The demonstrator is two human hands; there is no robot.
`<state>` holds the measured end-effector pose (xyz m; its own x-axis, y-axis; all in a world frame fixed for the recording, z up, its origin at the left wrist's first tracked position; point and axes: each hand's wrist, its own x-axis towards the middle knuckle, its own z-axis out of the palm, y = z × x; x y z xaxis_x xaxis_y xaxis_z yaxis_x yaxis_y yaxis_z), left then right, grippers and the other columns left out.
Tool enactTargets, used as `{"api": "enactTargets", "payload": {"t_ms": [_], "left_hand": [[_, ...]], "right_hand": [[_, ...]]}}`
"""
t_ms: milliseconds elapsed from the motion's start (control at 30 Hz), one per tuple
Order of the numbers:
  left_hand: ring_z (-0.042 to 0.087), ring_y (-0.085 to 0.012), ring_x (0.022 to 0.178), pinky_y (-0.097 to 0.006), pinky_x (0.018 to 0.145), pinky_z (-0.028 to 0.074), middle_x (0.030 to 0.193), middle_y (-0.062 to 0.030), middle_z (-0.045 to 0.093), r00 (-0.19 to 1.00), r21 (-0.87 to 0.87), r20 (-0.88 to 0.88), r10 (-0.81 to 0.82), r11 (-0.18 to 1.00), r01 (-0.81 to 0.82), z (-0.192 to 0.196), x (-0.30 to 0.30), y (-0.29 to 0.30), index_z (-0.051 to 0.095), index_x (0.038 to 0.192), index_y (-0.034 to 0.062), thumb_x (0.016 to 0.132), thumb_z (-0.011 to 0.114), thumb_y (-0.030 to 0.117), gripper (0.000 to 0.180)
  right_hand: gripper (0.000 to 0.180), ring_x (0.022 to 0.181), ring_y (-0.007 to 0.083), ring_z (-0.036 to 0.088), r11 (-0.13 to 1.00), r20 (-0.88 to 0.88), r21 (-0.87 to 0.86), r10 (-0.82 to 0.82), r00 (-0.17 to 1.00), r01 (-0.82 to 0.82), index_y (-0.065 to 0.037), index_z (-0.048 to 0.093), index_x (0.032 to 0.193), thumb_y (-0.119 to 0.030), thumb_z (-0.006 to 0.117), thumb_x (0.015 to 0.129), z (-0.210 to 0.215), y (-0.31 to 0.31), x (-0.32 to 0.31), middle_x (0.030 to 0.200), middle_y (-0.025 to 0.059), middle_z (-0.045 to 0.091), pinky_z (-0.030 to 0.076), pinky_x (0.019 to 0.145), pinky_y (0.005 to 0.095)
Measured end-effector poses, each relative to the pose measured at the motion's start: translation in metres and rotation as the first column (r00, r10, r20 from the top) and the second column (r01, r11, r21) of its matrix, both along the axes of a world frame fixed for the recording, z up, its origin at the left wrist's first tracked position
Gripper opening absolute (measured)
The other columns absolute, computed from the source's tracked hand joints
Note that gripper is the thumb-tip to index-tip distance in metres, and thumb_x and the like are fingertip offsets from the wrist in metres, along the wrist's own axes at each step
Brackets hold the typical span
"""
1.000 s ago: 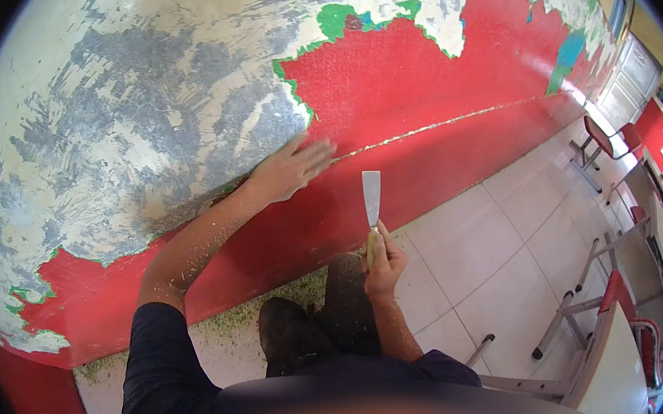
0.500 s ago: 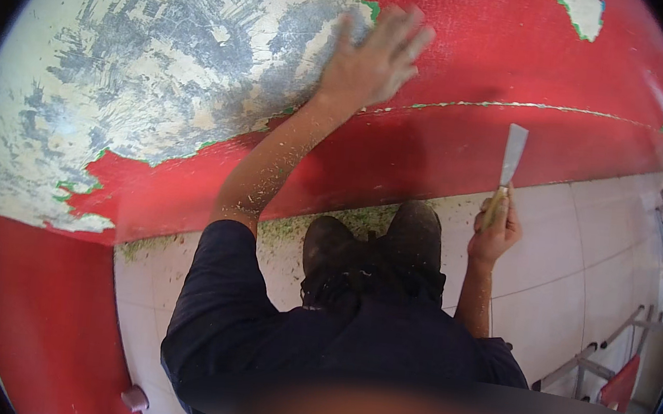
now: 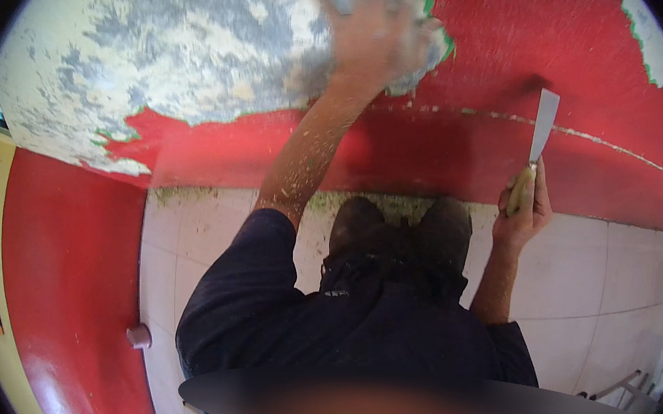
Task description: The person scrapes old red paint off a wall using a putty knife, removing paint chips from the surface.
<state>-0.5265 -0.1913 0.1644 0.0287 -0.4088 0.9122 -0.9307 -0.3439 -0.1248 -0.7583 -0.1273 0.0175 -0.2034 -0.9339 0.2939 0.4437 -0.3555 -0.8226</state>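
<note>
Left hand point(image 3: 379, 44), fingers spread wide and blurred, has moved from the red paint point(image 3: 515, 37) up over the bare grey-and-cream patch point(image 3: 197, 30); contact is unclear. The right hand point(image 3: 526, 211) still grips the putty knife point(image 3: 541, 139), so the palm, not the blade, seems at work.

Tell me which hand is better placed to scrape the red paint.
Probably the right hand: it holds the scraper, blade toward the red paint. The left hand, blurred, is spread over the stripped patch, no tool visible.
</note>
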Motion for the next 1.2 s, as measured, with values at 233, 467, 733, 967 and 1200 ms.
{"api": "enactTargets", "payload": {"t_ms": [233, 467, 733, 967, 1200], "left_hand": [[0.047, -0.0275, 0.122, -0.051, 0.104, 0.028, 0.135, -0.0104, 0.046, 0.833, 0.885, -0.267, -0.485, 0.217, 0.411, -0.076, -0.011, 0.033, 0.046, 0.132, 0.0138, 0.093, 0.046, 0.04, 0.047], [0.059, -0.0299, 0.107, -0.046, 0.095, 0.043, 0.12, -0.02, 0.057, -0.426, -0.443, -0.839, -0.339, -0.031, 0.896, -0.116, -0.051, 0.051, 0.05, 0.125, 0.0005, 0.097, 0.037, 0.045, 0.054], [0.062, -0.0212, 0.057, -0.029, 0.053, 0.053, 0.077, -0.0109, 0.058, -0.637, -0.702, -0.71, -0.299, 0.378, 0.604, -0.061, -0.054, 0.046, 0.052, 0.101, -0.0042, 0.101, 0.031, 0.036, 0.045], [0.044, -0.0109, 0.044, -0.03, 0.042, 0.042, 0.067, -0.0028, 0.045, -0.687, -0.718, -0.678, -0.26, 0.436, 0.543, -0.046, -0.052, 0.043, 0.05, 0.1, -0.0031, 0.101, 0.032, 0.032, 0.039], [0.044, -0.0115, 0.042, -0.029, 0.042, 0.042, 0.065, -0.0024, 0.044, -0.632, -0.67, -0.731, -0.259, 0.452, 0.589, -0.036, -0.053, 0.044, 0.048, 0.09, -0.0007, 0.101, 0.034, 0.03, 0.035]], "right_hand": [[0.042, 0.051, 0.0074, 0.043, 0.988, 0.001, -0.003, 0.156, 0.988, -0.156, 0.006, 0.041, 0.134, -0.008, 0.044, 0.095, -0.019, 0.03, -0.001, 0.078, 0.0105, 0.056, 0.034, 0.042, 0.0187], [0.041, 0.05, 0.0039, 0.042, 0.991, -0.381, -0.004, 0.121, 0.917, -0.132, 0.003, 0.043, 0.134, -0.008, 0.046, 0.094, 0.016, 0.04, 0.039, 0.072, 0.0031, 0.054, 0.035, 0.044, 0.0181], [0.038, 0.062, 0.0217, 0.06, 0.951, -0.572, -0.302, -0.238, 0.785, 0.067, -0.004, 0.062, 0.117, 0.001, 0.057, 0.08, 0.038, 0.018, 0.097, 0.074, 0.017, 0.061, 0.048, 0.061, 0.0293], [0.031, 0.052, 0.0199, 0.056, 0.937, -0.503, -0.33, -0.275, 0.82, 0.111, -0.004, 0.068, 0.107, 0.003, 0.062, 0.077, 0.041, 0.01, 0.106, 0.065, 0.0147, 0.058, 0.045, 0.051, 0.0304], [0.024, 0.051, 0.0249, 0.056, 0.907, -0.492, -0.404, -0.323, 0.809, 0.117, -0.002, 0.068, 0.099, 0.003, 0.063, 0.076, 0.038, 0.007, 0.104, 0.063, 0.0163, 0.056, 0.044, 0.05, 0.0316]]}}
